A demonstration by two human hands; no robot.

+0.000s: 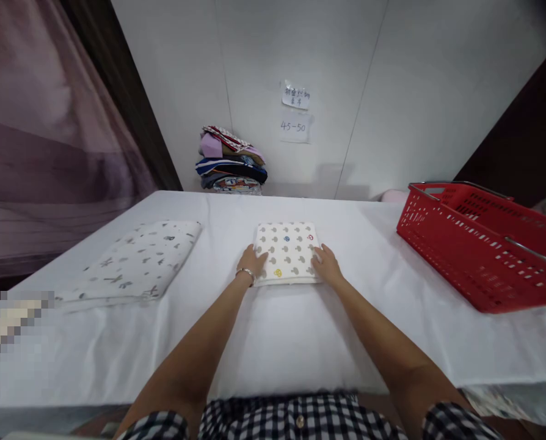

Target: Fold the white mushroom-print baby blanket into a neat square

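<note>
Both bare arms stretch straight forward, the left hand (253,261) and right hand (325,264) lying palm-down, level with each other, fingers loosely extended and pointing slightly inward, a bracelet (246,273) circling the left wrist.

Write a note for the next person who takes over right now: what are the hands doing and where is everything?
Left hand: flat on the left edge of the folded mushroom-print cloth, fingers spread, gripping nothing.
Right hand: flat on its right edge, likewise.
The cloth lies folded square, mid-table.
Another folded printed cloth lies to the left; a cloth stack sits by the wall; a red basket stands to the right.
Done: this cloth looks folded.
Left: it has not been moved anywhere.
</note>
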